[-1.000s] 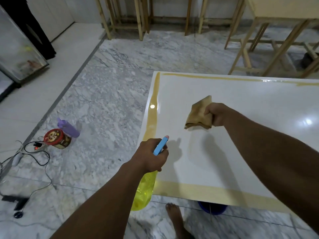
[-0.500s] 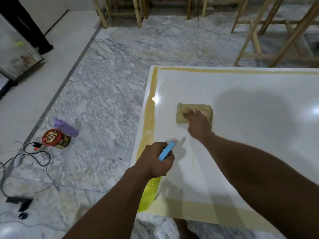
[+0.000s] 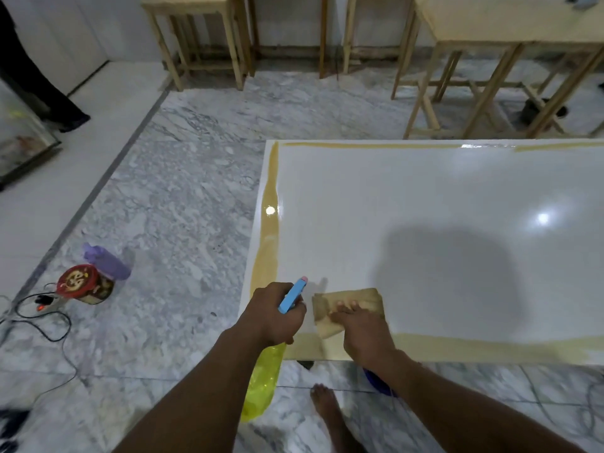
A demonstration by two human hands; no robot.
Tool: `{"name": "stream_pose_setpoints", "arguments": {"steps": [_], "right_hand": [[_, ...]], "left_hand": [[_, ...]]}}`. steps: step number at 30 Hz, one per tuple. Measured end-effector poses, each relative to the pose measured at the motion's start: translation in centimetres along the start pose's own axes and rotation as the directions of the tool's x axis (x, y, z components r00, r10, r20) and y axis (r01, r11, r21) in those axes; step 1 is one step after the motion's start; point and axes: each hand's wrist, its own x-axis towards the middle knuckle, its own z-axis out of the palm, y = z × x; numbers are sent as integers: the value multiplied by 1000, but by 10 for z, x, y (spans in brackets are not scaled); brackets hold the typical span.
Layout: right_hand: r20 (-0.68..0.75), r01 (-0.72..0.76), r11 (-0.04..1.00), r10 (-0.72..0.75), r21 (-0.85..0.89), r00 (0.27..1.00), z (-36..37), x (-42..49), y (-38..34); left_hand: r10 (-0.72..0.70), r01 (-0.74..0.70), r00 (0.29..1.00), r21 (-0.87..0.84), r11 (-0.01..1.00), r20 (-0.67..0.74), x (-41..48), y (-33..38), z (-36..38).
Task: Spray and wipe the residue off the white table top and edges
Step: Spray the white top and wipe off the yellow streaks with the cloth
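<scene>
The white table (image 3: 441, 204) carries a yellowish band of residue (image 3: 268, 246) along its edges. At the table's near-left corner, the right hand (image 3: 366, 331) presses flat on a tan cloth (image 3: 346, 305). Just left of it, the left hand (image 3: 274, 313) grips a spray bottle (image 3: 263, 384) hanging past the table's edge.

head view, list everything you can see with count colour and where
table: 1, white with yellowish residue bands along its edges, centre right
cloth: 1, tan, flat on the table's near left corner
spray bottle: 1, yellow with blue head, off the table's near left corner
jar: 1, red lid, floor left
purple bottle: 1, floor behind the jar
cables: black, floor left
wooden stands: several, back
left hand: grips the spray bottle
right hand: pressing the cloth
bare foot: 1, below the table edge
</scene>
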Motion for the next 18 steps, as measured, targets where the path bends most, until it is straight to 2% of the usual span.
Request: {"name": "stream_pose_setpoints", "arguments": {"steps": [2, 4, 5, 6, 7, 8, 9, 10, 12, 13, 16, 18], "right_hand": [[-7, -15, 986, 16, 169, 1000, -18, -6, 2], [-8, -91, 894, 105, 439, 994, -48, -1, 11], [36, -149, 769, 163, 621, 986, -66, 4, 17], [129, -226, 571, 206, 789, 970, -80, 9, 22], [251, -313, 317, 223, 895, 942, -89, 14, 26], [374, -395, 69, 207, 916, 904, -98, 21, 31], [458, -442, -123, 160, 888, 875, -106, 28, 33], [504, -471, -240, 100, 849, 858, -111, 37, 34], [509, -486, -302, -5, 820, 861, -121, 65, 34], [492, -481, -277, -32, 832, 870, -125, 83, 34], [458, -463, -110, -75, 879, 886, -147, 142, 31], [429, -430, -7, -50, 903, 902, -168, 199, 34]], "left_hand": [[3, -3, 1000, 5, 1000, 8, -10, 1, -2], [4, -4, 1000, -8, 1000, 2, -13, 5, -8], [6, -6, 1000, -12, 1000, -3, -10, 9, -12], [6, -6, 1000, -16, 1000, -4, -8, 12, -16], [6, -6, 1000, -15, 1000, -3, -4, 15, -19], [12, -12, 1000, -11, 1000, -7, 3, 20, -23], [20, -20, 1000, -13, 1000, -17, 10, 25, -27], [28, -29, 999, -17, 999, -30, 19, 29, -31], [38, -40, 998, -33, 999, -52, 43, 37, -42], [40, -42, 998, -33, 999, -55, 55, 40, -48], [35, -36, 997, -23, 999, -65, 86, 45, -62], [20, -22, 997, -28, 999, -79, 109, 46, -72]]}}
